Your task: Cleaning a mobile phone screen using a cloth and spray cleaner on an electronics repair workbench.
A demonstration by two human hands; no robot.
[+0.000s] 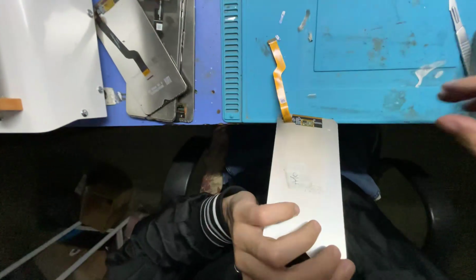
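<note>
Three fingers (279,233) of the left hand (271,243) are laid across the near end of a thin, pale phone display panel (308,176), with the grip closed on its lower edge; the thumb is hidden beneath, so how firmly it is pinched cannot be told. The panel is held flat and level, its far end reaching the front edge of the blue work mat (352,62) on the surface, while most of its length hangs over the dark gap below. An orange flex ribbon (279,78) runs from its top edge onto the mat. The panel is judged light, stiff but brittle, and smooth enough to slip; it is best taken by the long edges, never by the ribbon, which looks soft and easily torn. The right hand (466,114) is seen blurred at the mat's right edge, fingers parted and holding nothing. Spare panels (150,62) lie stacked well apart to the left, and a scalpel (459,31) lies at the far right.
</note>
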